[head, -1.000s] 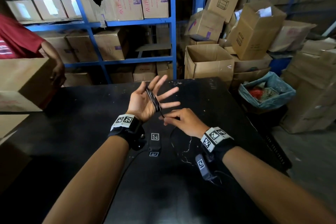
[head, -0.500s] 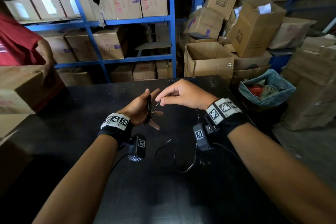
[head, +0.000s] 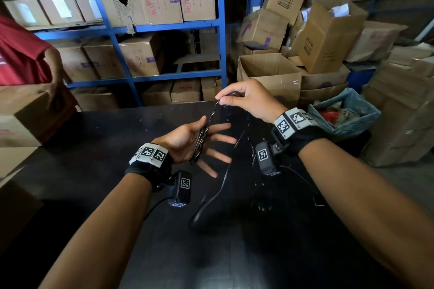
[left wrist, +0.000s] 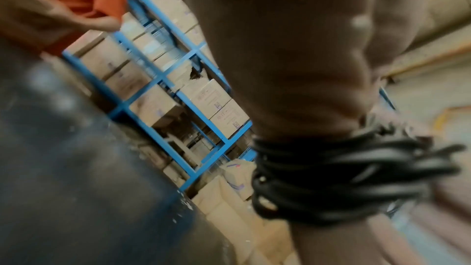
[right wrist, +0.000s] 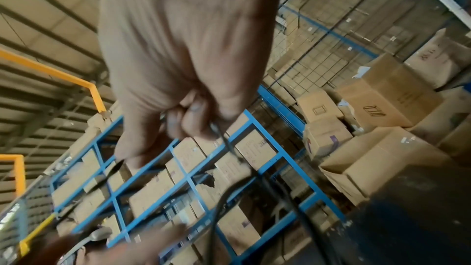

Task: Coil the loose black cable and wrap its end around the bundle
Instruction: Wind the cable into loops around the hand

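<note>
The black cable [head: 200, 145] is wound in several loops around the palm of my left hand [head: 211, 145], which is held above the black table [head: 94, 171] with its fingers spread straight. In the left wrist view the loops [left wrist: 344, 178] cross the hand [left wrist: 293, 67] as a thick band. My right hand [head: 225, 100] is higher and farther away. It pinches a strand that runs tight from the coil up to its fingertips. The loose tail [head: 222, 185] hangs from there down to the table. In the right wrist view the curled fingers [right wrist: 193, 112] grip the cable [right wrist: 229, 146].
At the left, another person in a red shirt [head: 21, 54] handles a cardboard box [head: 23, 119]. Blue shelving [head: 220, 30] with boxes stands behind the table. Open cardboard boxes [head: 267, 73] and a blue bin [head: 366, 110] of rubbish are stacked at the right.
My right hand has lifted up and away from the left, drawing a strand taut. The left fingers have spread straight again. The tail has shifted on the table.
</note>
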